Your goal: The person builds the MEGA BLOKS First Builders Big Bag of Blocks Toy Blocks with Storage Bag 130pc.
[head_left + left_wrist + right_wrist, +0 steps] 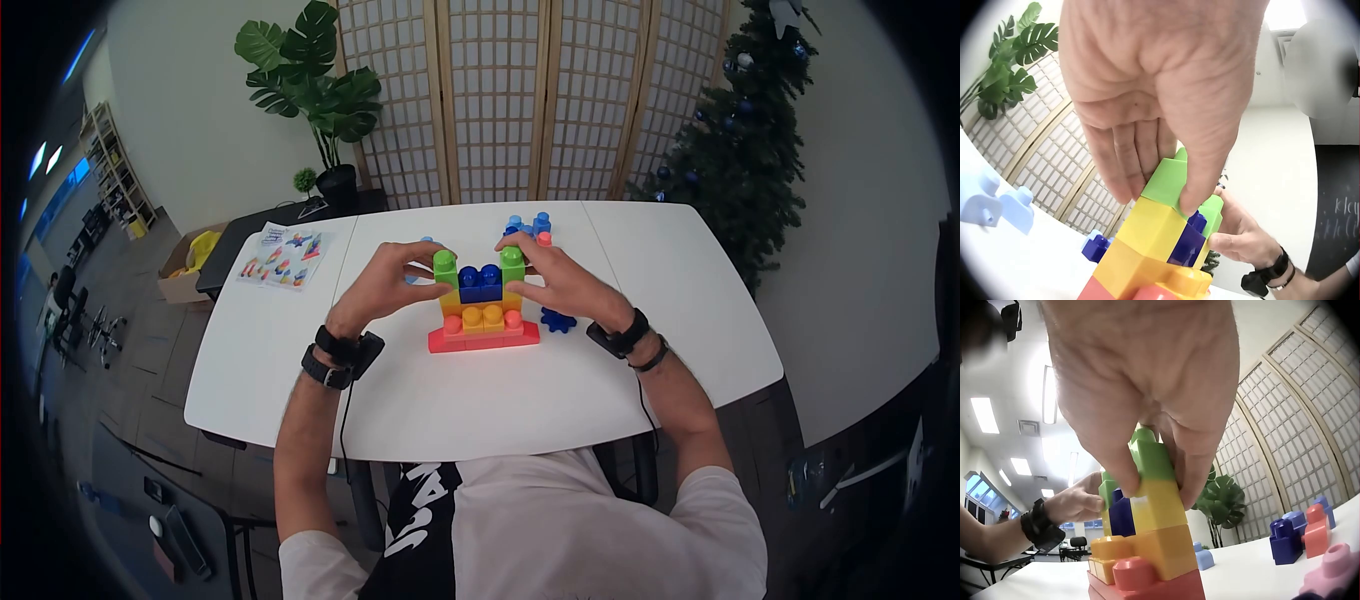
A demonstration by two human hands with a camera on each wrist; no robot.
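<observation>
A stepped toy-block structure stands upright on the table, with a red base [484, 342], orange and yellow blocks [483, 318] above it and a dark blue block [480, 286] in the middle. Two green blocks top its ends. My left hand [393, 277] pinches the left green block [1166, 182] between thumb and fingers, right where it meets the yellow block [1150, 228]. On the other end, my right hand [566, 284] grips the right green block [1152, 461], its thumb on the near side and fingers behind. Part of that block is hidden under the palm.
A dark blue gear-shaped piece [558, 320] lies just right of the structure. Behind it are several loose blue blocks [526, 225] and a pink-red block [544, 239]. A light blue block [1204, 555] sits behind the left hand. A printed sheet [283, 256] lies at the table's left.
</observation>
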